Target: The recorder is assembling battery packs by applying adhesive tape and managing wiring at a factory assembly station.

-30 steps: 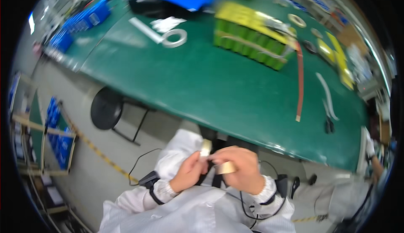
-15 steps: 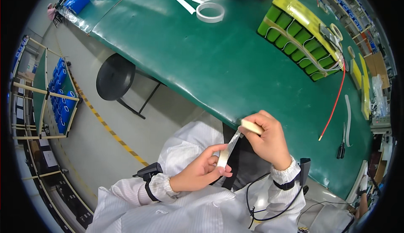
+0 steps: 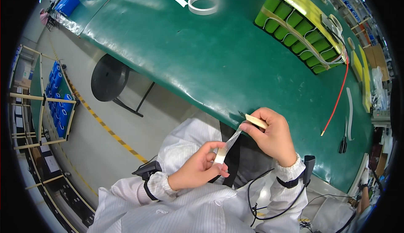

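Observation:
A pale strip of tape (image 3: pixel 232 141) runs taut between my two hands, just off the near edge of the green table. My left hand (image 3: pixel 200 165) is closed on the lower end, where a cream-white piece (image 3: pixel 219 156) shows between thumb and fingers. Higher up and to the right, my right hand (image 3: pixel 275 137) grips a flat cream piece (image 3: pixel 257 121) that looks like a tape roll seen edge-on; the fingers hide much of it. The strip reaches up to that hand's thumb.
On the green table (image 3: pixel 168 52) are a white tape ring (image 3: pixel 203 5), a battery pack of green cells (image 3: pixel 294 26), a red wire (image 3: pixel 336 100) and a dark-handled tool (image 3: pixel 343 144). A black stool (image 3: pixel 110 77) stands left of the table.
The view has shifted slightly, so the table items sit higher in the picture. The cream piece in my right hand has tilted a little; both hands keep their grips.

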`<state>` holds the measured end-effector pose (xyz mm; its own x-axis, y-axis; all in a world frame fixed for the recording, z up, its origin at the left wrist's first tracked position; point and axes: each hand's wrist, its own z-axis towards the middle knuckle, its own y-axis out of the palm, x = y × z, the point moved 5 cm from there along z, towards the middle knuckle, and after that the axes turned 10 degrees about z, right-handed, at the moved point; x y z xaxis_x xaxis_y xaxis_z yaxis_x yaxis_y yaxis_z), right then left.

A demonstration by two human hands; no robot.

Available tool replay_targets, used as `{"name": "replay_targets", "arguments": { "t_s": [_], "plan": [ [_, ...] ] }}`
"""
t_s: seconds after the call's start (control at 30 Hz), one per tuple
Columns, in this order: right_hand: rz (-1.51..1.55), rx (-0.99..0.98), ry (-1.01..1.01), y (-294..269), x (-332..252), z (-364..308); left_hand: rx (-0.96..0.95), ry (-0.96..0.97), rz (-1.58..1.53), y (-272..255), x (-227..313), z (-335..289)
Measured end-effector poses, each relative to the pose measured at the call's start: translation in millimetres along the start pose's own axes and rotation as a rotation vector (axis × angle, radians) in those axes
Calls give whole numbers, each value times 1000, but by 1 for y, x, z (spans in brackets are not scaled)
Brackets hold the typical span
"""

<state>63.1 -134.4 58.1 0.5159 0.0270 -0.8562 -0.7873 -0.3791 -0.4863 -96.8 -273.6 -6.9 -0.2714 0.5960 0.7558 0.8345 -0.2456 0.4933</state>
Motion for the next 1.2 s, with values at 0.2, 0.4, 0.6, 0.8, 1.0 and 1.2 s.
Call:
{"name": "replay_targets", "arguments": {
  "t_s": [0.2, 0.4, 0.6, 0.8, 1.0, 1.2],
  "plan": [
    [400, -222, 139, -7, 8, -6, 15, -13, 50, -5, 4, 4],
    [621, -323, 164, -8, 4, -5, -1, -27, 66, 0, 2, 5],
    [698, -156, 184, -22, 10, 6, -1, -28, 74, 1, 7, 6],
    [425, 170, 79, -35, 13, -1, -13, -37, 35, 1, 2, 7],
    [-12, -6, -247, -16, -18, -9, -20, -47, 26, 1, 2, 8],
    [-43, -37, -166, -8, -7, 4, -32, -21, 9, 0, 1, 11]
  ]
}}
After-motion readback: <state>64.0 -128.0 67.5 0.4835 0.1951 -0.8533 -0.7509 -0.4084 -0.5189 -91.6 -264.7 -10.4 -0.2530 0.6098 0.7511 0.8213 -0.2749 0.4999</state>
